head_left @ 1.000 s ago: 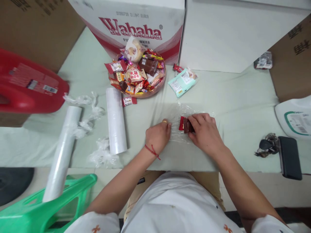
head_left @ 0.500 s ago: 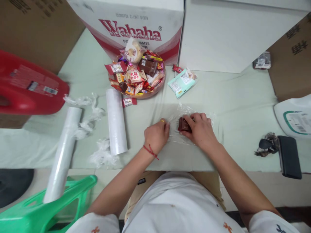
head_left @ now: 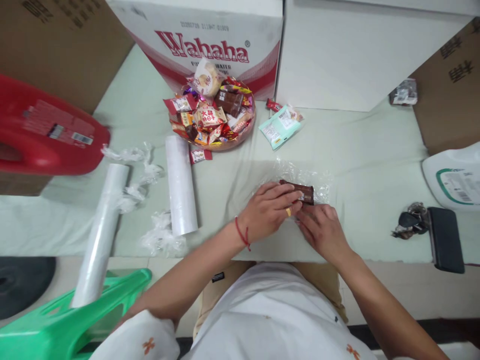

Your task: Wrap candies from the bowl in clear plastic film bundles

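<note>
A dark brown wrapped snack bar (head_left: 308, 194) lies on a crinkled sheet of clear plastic (head_left: 323, 181) on the table. My left hand (head_left: 270, 210), with a ring and a red cord at the wrist, reaches across the bar, its fingers close together over the bar's left part; the thumb is hidden. Just below the bar, my right hand (head_left: 323, 231) has its fingers bent and pinched at the plastic's near edge. Its fingertips are close to the left hand's fingers and partly covered.
A bowl of wrapped sweets (head_left: 225, 146) stands before a Wahaha carton (head_left: 225, 30). Mint packet (head_left: 279, 127) lies right of it. Plastic rolls (head_left: 182, 190) and crumpled film (head_left: 163, 237) are left, near a red jug (head_left: 56, 130). Keys (head_left: 411, 220) and a black phone (head_left: 446, 240) are right.
My left hand has moved right, onto the snack bar. My right hand has let go of the bar and shifted down and right to the plastic's near edge.
</note>
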A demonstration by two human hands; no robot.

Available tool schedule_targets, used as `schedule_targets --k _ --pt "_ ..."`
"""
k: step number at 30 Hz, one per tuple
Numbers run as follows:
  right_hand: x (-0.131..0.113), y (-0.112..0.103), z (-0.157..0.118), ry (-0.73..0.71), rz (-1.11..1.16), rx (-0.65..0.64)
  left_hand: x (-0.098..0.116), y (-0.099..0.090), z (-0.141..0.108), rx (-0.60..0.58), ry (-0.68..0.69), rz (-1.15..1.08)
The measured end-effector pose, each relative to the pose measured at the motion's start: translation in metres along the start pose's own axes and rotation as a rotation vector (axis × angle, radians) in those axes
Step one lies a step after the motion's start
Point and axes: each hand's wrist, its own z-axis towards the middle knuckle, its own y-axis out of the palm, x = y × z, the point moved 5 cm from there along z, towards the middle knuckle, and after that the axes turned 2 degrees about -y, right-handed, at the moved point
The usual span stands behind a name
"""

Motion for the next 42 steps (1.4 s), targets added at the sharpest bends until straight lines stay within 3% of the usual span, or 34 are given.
schedule_targets --k 4,11,16,21,24,28,30,36,42 --pt "0.003 0.001 0.008 -0.025 0.098 0.057 -0.024 0.023 0.013 -0.169 -0.066 -0.06" --pt "0.028 -0.017 0.027 0.121 0.287 0.208 -0.029 0.015 0.017 -0.282 -0.081 -0.108" --pt "0.041 -0.012 0.04 0.256 0.299 0.199 -0.024 0.005 0.017 -0.293 -0.01 -0.189" --pt "0.05 -0.005 0.045 0.313 0.411 0.165 -0.032 0.013 0.01 -0.303 -0.026 -0.247" --pt "0.055 -0.005 0.047 0.32 0.471 0.183 -0.037 0.021 0.008 -0.236 -0.101 -0.316" --pt "0.063 -0.003 0.049 0.366 0.511 0.187 -0.047 0.026 0.008 -0.08 -0.304 -0.409" --pt "0.067 -0.002 0.05 0.387 0.524 0.174 -0.048 0.026 0.007 -0.052 -0.316 -0.43" --pt "0.071 0.002 0.049 0.414 0.562 0.176 -0.042 0.023 -0.001 -0.238 -0.088 -0.393" --pt "0.07 0.003 0.048 0.423 0.563 0.213 -0.047 0.019 0.002 -0.213 -0.17 -0.473"
